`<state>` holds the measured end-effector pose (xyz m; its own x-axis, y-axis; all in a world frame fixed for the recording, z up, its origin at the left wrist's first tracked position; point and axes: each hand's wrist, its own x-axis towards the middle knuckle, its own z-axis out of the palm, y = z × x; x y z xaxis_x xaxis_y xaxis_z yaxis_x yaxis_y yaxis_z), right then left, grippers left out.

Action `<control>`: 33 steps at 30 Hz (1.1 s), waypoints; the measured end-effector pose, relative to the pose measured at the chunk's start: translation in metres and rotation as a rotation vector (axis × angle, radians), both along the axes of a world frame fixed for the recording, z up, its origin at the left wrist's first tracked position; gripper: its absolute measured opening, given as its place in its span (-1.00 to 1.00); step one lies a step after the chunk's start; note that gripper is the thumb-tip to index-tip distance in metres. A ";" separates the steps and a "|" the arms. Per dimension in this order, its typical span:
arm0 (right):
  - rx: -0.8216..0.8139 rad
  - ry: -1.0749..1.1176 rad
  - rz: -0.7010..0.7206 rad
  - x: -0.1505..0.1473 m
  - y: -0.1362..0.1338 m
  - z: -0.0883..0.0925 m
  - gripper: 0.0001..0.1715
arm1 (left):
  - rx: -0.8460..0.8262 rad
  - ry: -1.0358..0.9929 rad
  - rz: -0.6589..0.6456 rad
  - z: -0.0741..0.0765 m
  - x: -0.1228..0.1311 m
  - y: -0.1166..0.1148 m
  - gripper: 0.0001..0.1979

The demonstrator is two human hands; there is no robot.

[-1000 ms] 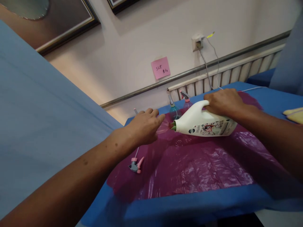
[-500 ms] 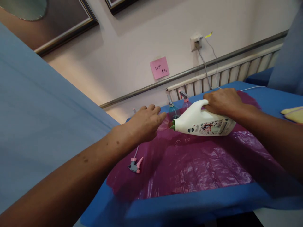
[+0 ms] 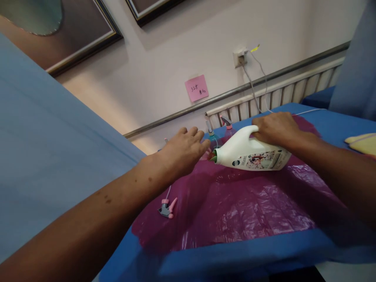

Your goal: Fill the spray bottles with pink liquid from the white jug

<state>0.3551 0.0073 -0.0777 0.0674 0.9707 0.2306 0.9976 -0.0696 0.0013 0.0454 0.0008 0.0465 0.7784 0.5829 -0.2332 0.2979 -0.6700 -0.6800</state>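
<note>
Head view: right hand (image 3: 274, 127) grips tipped white jug (image 3: 249, 154)

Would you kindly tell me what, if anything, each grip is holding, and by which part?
The right grip holds the jug by its handle. Whether the left grip holds anything cannot be told; its palm side is hidden.

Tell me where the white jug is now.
In the head view, the white jug is right of centre, tipped sideways in the right hand over the purple sheet.
</note>
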 end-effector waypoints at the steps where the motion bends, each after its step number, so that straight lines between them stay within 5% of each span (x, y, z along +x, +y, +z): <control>1: 0.000 0.003 -0.004 0.001 0.000 -0.001 -0.45 | 0.006 0.000 -0.011 0.001 0.002 -0.001 -0.49; 9: 0.041 0.084 -0.037 0.015 0.002 -0.010 -0.55 | 0.052 -0.004 -0.062 0.010 0.013 -0.005 -0.57; 19: 0.033 0.094 -0.050 0.023 0.005 -0.013 -0.48 | 0.056 -0.038 -0.032 0.015 0.012 -0.003 -0.45; 33: 0.009 0.075 -0.141 0.031 -0.009 -0.009 -0.46 | -0.070 -0.442 0.101 -0.008 -0.022 0.010 -0.20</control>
<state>0.3863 -0.0021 -0.0869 0.2199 0.9484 0.2286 0.9753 -0.2082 -0.0743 0.0230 0.0104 0.0384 0.7518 0.6559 0.0675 0.6159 -0.6620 -0.4271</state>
